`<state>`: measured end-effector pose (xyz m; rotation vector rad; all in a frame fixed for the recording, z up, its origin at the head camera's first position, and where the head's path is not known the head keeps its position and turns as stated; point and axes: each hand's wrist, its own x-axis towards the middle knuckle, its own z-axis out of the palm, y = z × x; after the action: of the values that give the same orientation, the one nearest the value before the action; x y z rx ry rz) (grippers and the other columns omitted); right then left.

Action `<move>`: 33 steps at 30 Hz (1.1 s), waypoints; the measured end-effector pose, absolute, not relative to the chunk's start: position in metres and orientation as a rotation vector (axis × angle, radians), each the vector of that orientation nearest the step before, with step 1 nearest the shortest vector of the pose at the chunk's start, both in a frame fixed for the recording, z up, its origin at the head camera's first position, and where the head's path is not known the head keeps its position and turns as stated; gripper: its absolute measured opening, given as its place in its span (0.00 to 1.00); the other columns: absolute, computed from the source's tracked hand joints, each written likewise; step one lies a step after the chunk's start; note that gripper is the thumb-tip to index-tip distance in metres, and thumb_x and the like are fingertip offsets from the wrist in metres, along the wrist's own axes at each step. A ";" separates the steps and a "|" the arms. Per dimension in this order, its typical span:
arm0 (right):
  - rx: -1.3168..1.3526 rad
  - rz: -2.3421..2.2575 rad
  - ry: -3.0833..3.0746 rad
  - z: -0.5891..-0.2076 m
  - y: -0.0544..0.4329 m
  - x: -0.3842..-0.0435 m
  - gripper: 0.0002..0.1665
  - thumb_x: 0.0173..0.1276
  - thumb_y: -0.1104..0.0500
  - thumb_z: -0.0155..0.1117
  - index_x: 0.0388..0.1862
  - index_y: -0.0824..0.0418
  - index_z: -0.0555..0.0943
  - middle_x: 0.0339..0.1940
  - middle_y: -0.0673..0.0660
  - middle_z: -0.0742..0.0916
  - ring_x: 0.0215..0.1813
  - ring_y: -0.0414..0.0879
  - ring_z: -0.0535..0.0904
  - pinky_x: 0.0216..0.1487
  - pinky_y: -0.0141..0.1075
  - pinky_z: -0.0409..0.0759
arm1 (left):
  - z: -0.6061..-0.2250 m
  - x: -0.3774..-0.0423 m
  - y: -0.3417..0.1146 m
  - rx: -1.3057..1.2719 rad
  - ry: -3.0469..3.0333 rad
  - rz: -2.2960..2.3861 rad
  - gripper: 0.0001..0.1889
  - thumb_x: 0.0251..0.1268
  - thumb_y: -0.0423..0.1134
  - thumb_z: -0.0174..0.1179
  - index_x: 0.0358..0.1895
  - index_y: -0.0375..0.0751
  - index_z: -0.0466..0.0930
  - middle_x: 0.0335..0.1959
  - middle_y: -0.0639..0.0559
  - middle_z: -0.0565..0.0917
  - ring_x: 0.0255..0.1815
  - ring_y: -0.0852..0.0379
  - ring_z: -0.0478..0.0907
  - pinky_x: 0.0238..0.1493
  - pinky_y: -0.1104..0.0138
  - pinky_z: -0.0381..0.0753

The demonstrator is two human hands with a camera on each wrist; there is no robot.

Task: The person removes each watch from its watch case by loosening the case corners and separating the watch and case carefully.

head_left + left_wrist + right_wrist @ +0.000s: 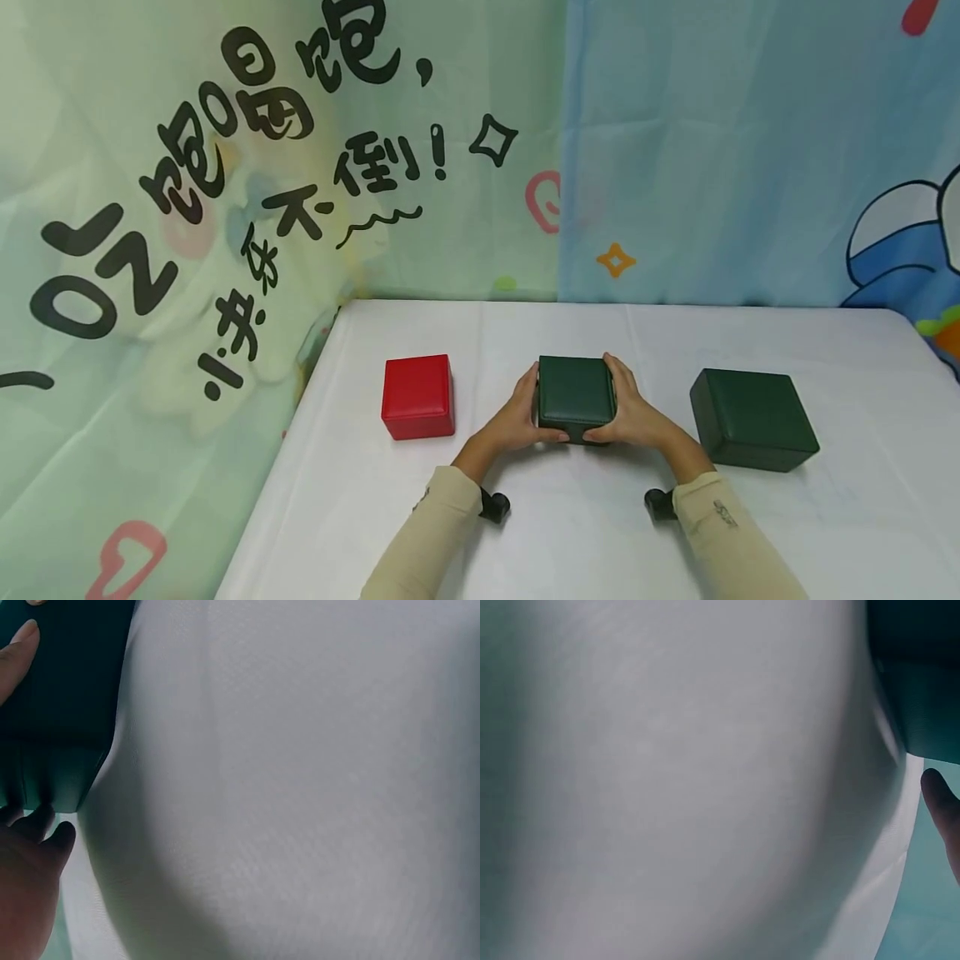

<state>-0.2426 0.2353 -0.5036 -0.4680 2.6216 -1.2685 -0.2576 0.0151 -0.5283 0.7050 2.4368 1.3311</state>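
In the head view, a small dark green box [576,390] with rounded edges is between both hands at the middle of the table. My left hand [516,422] grips its left side, thumb across the front face. My right hand [634,417] grips the opposite side in the same way, and the two thumbs point toward each other. The left wrist view shows the thumb on the dark front face of the green box [67,682] and fingertips at its side. Only a corner of the box [930,712] and one finger appear in the right wrist view. Whether its underside touches the table is unclear.
A red box [417,397] stands left of the hands on the white-covered table [570,533]. To the right sits a larger dark green box [753,417], close to the right forearm. Printed curtains [712,150] hang behind the table and along its left side.
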 end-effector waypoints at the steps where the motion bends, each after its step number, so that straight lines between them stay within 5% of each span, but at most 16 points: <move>1: -0.470 -1.279 2.617 -0.504 0.235 -0.243 0.74 0.41 0.55 0.75 0.70 0.66 0.30 0.68 0.73 0.41 0.64 0.70 0.50 0.56 0.65 0.59 | -0.528 -0.258 0.015 0.697 2.440 1.323 0.60 0.47 0.44 0.70 0.72 0.47 0.27 0.74 0.47 0.42 0.73 0.51 0.47 0.68 0.54 0.57; 15: -0.502 -1.312 2.558 -0.516 0.237 -0.244 0.79 0.41 0.55 0.75 0.69 0.60 0.20 0.69 0.75 0.38 0.65 0.72 0.46 0.56 0.67 0.56 | -0.525 -0.256 0.013 0.647 2.442 1.263 0.60 0.47 0.46 0.69 0.72 0.54 0.25 0.74 0.48 0.43 0.73 0.53 0.47 0.68 0.55 0.57; 25: -0.560 -1.309 2.524 -0.518 0.244 -0.252 0.84 0.39 0.56 0.78 0.68 0.56 0.17 0.71 0.67 0.33 0.70 0.70 0.34 0.59 0.70 0.45 | -0.520 -0.262 0.013 0.639 2.457 1.222 0.61 0.47 0.47 0.69 0.72 0.56 0.24 0.73 0.48 0.43 0.72 0.53 0.49 0.68 0.56 0.58; 33: -0.617 -1.229 2.541 -0.524 0.245 -0.256 0.84 0.38 0.56 0.78 0.67 0.61 0.16 0.69 0.72 0.35 0.69 0.71 0.36 0.60 0.70 0.47 | -0.520 -0.263 0.012 0.645 2.435 1.223 0.60 0.48 0.46 0.68 0.71 0.56 0.24 0.73 0.47 0.43 0.72 0.52 0.49 0.68 0.55 0.58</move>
<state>-0.2556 0.2451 -0.5243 -0.6174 2.5406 -1.2286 -0.2628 0.0118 -0.5203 0.6450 2.4348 1.2226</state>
